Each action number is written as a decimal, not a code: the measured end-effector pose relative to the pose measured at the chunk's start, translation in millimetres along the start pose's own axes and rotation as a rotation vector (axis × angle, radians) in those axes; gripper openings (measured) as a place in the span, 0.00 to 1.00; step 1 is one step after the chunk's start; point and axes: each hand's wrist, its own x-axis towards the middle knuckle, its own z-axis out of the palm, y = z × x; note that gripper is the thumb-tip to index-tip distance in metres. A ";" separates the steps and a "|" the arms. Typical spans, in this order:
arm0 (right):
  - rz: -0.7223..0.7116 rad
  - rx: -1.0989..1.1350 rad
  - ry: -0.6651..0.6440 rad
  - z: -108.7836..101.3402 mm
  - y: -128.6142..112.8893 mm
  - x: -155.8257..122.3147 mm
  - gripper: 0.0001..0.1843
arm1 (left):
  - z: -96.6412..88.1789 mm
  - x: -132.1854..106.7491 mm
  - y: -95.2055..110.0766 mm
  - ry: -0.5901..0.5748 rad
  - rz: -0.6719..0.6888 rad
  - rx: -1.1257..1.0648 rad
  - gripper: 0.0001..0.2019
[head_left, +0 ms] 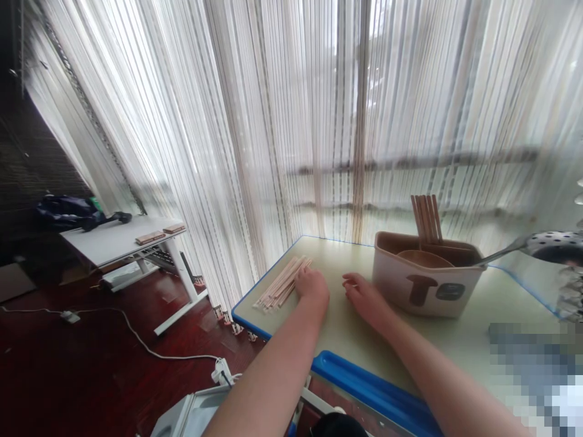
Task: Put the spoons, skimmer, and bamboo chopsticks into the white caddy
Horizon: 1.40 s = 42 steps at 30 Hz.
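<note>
A bundle of light wooden chopsticks (280,288) lies slantwise on the cream tabletop, inside what looks like a clear wrapper. My left hand (312,284) is closed at the bundle's right side, its curled fingers against the chopsticks; the fingertips are partly hidden. To the right, my right hand (363,295) hovers over or rests on the table with fingers apart and nothing in them. Just beyond it stands a beige utensil holder (428,291). Several brown chopsticks (427,218) stick up out of the holder, with a brown spoon or ladle bowl (426,259) in front of them.
A slotted metal ladle (510,250) leans out of the holder to the right. The table (337,325) has a blue rim and a blue tray groove (373,391) along the near edge. Sheer curtains (282,121) hang behind. A white desk (113,240) stands left.
</note>
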 end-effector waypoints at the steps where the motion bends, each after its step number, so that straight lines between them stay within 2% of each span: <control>1: -0.001 -0.006 -0.003 -0.1 0.2 -0.3 0.17 | -1.3 -0.5 0.4 -0.013 -0.006 0.003 0.17; 5: -0.018 -0.075 -0.012 -4.1 0.3 -1.7 0.18 | -6.1 -2.5 2.2 -0.060 -0.011 0.006 0.17; 8: -0.070 -0.179 -0.037 -9.2 -0.6 -1.9 0.19 | -5.8 -1.7 2.6 -0.017 -0.023 0.000 0.18; 11: -0.111 -0.241 -0.054 -12.3 -2.0 -1.7 0.19 | -2.5 1.1 2.1 0.029 -0.094 -0.020 0.18; 20: -0.124 -0.334 -0.097 -14.4 -6.6 -4.3 0.18 | 3.0 10.1 -2.3 0.053 -0.277 -0.043 0.21; 27: -0.169 -0.330 -0.074 -12.2 -4.8 -4.7 0.17 | 4.6 12.9 -7.7 0.071 -0.190 -0.053 0.19; 32: -0.214 -0.279 -0.043 -11.3 -5.7 -5.4 0.16 | -2.8 7.4 -4.1 0.091 -0.118 -0.077 0.18; 35: -0.242 -0.245 -0.016 -13.3 -10.3 -5.6 0.16 | -11.2 2.8 -0.5 0.222 -0.026 -0.180 0.16; 38: -0.269 -0.233 0.002 -16.0 -15.1 -6.1 0.16 | -20.3 -0.2 1.1 0.437 0.085 -0.391 0.14; 42: -0.231 -0.210 -0.007 -16.9 -16.3 -7.9 0.16 | -30.0 1.2 -1.2 0.708 0.250 -0.725 0.13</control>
